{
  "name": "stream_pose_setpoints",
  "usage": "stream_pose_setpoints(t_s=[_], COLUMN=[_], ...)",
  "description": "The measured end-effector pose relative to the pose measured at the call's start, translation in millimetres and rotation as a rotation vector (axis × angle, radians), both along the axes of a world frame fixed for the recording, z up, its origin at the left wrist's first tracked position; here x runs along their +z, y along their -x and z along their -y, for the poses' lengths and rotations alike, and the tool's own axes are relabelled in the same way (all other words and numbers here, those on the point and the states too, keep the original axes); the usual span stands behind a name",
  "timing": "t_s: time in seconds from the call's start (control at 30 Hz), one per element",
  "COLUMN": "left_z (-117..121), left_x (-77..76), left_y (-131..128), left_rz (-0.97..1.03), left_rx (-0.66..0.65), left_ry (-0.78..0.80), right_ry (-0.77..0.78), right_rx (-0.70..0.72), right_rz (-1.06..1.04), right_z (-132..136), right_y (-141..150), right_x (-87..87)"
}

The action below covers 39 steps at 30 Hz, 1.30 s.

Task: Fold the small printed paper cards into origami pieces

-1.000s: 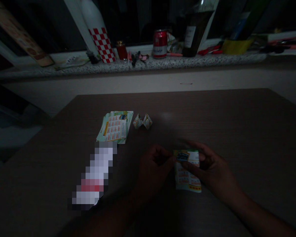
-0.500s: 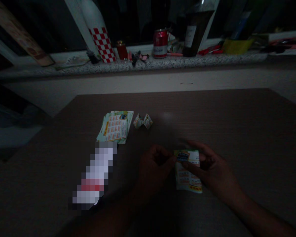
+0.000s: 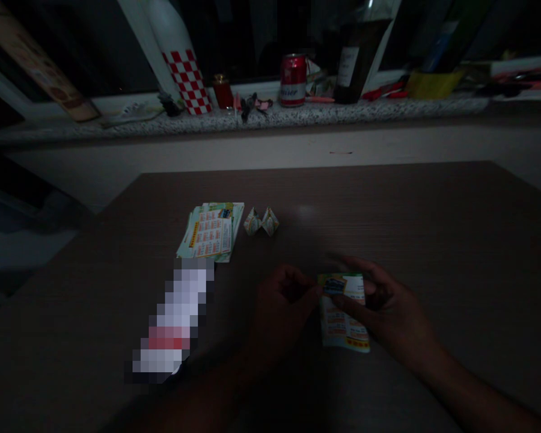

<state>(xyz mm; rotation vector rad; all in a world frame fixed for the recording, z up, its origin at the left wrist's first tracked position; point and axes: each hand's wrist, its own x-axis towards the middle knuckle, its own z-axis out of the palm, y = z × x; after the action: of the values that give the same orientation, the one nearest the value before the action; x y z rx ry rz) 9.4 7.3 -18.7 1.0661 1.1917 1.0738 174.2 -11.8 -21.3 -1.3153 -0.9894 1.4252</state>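
Covering most of the view: the bench (image 3: 415,210), wood grain, dim light. Behind it, a speckled window sill (image 3: 306,114) with a red-and-white checked bottle (image 3: 184,72) among other clutter. Right hand (image 3: 394,307): partly open, holding a printed sheet (image 3: 345,328), thumb across the front, fingers behind its right side, index out above the top edge. Left hand (image 3: 284,307): in shadow, fingers curled, thumb and index tips pinched together at the sheet's upper left edge. Pixelated strip (image 3: 175,313) lies farther left, can't tell what it is. Paper stack (image 3: 210,234) just beyond it, edges uneven. Sheet sits between the hands; can't tell if it's 1 layer or more, or if its bottom touches the bench. Handling, my read: very light, thin, creases easily, tears if yanked, maybe slick if coated. Hold by edges or corners, thumb in front, fingers behind, light pinch. Smallest: folded paper (image 3: 252,225), 2 pointed halves, just beside the stack; probably crushes if squeezed.
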Motion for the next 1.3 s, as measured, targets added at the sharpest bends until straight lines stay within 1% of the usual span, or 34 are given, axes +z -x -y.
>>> stream_pose_setpoints(t_s=[0.37, 0.53, 0.87, 1.0, 1.1, 1.3], left_z=[0.3, -0.1, -0.8, -1.1, -0.9, 1.2], left_x=[1.6, -1.0, -1.9, 0.5, 1.8, 0.4], left_y=[-0.9, -0.8, -0.7, -1.0, -1.2, -1.1], left_rz=[-0.002, 0.024, 0.027, 0.019, 0.003, 0.011], left_rx=[0.001, -0.009, -0.002, -0.001, 0.010, 0.015], left_ry=[0.011, 0.003, 0.004, 0.004, 0.001, 0.006], right_ry=[-0.003, -0.016, 0.010, 0.019, -0.005, 0.009], right_rx=[-0.004, 0.000, -0.003, -0.005, -0.017, -0.015], right_rz=[0.006, 0.038, -0.025, -0.023, -0.013, 0.000], right_z=[0.0, -1.2, -0.7, -1.7, -1.9, -1.6], right_y=[0.2, -1.1, -0.2, -0.1, 0.4, 0.1], right_x=[0.5, -1.9, -0.2, 0.1, 0.4, 0.9])
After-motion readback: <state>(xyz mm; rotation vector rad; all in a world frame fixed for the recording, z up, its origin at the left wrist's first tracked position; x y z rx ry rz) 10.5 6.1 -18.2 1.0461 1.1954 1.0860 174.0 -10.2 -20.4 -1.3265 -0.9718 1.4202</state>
